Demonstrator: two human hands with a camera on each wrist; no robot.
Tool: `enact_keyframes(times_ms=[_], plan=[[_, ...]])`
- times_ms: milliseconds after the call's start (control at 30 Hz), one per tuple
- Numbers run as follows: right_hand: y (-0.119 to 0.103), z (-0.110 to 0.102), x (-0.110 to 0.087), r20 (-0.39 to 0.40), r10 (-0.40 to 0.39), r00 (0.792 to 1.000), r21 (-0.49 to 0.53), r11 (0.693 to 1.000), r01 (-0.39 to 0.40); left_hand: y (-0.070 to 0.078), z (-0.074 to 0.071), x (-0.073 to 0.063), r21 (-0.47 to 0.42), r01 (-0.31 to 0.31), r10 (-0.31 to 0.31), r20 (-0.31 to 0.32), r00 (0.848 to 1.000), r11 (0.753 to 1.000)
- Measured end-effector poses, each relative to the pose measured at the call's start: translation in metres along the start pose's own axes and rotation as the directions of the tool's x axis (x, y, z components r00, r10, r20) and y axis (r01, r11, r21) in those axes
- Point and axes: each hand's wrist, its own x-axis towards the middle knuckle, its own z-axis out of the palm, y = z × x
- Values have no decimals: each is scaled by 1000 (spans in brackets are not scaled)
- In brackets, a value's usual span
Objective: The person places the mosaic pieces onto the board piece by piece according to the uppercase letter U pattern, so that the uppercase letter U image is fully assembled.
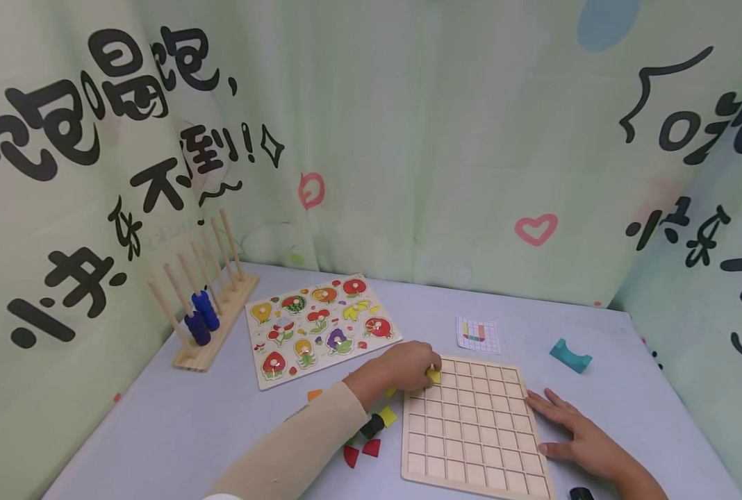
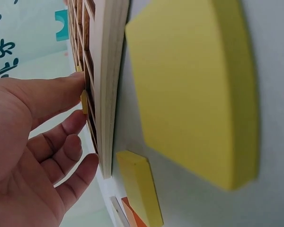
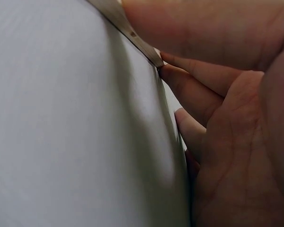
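My left hand (image 1: 406, 366) reaches over the upper left corner of a wooden grid board (image 1: 476, 479). Its thumb and index finger pinch a small yellow block (image 1: 434, 376) at the grid cells; in the left wrist view the block (image 2: 84, 102) shows as a thin yellow edge between the fingertips. Along the board's right edge lies my right hand (image 1: 574, 432), fingers fairly straight and spread, thumb and fingertips touching the rim. The right wrist view shows those fingertips against the board's side (image 3: 137, 40).
Left of the board lie loose yellow blocks (image 1: 388, 417), red pieces (image 1: 372, 448), a black piece (image 1: 373, 426) and an orange block (image 1: 314, 394). Beyond are a fruit puzzle (image 1: 265, 312), a peg stand (image 1: 191, 360), a pattern card (image 1: 477, 336) and a teal arch (image 1: 570, 356).
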Motion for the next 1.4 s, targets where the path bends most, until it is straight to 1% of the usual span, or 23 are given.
enact_keyframes(times_ms=[233,500,600,733,933,1233,1400], plan=[[0,-1,1,11,10,1000,-6,1000,-10,0,0,1,-5,0,0,1,1000,1000],[-1,-2,1,10,17,1000,-16,1000,-17,1,-4,1,-2,1,-1,4,1000,1000],[0,-2,2,14,11,1000,-15,1000,-11,1,-6,-3,-1,18,-18,8,1000,1000],[1,-1,2,14,6,1000,-10,1000,-6,-1,-13,-13,-17,36,-36,8,999,999],[4,-3,2,41,57,998,-12,998,-57,-7,-22,-35,-47,61,-61,8,998,997],[2,-1,1,61,108,992,23,994,-109,-23,-15,-61,-113,74,-72,21,997,991],[1,-1,2,49,82,995,16,996,-82,-29,-12,-68,-138,103,-101,24,995,985]])
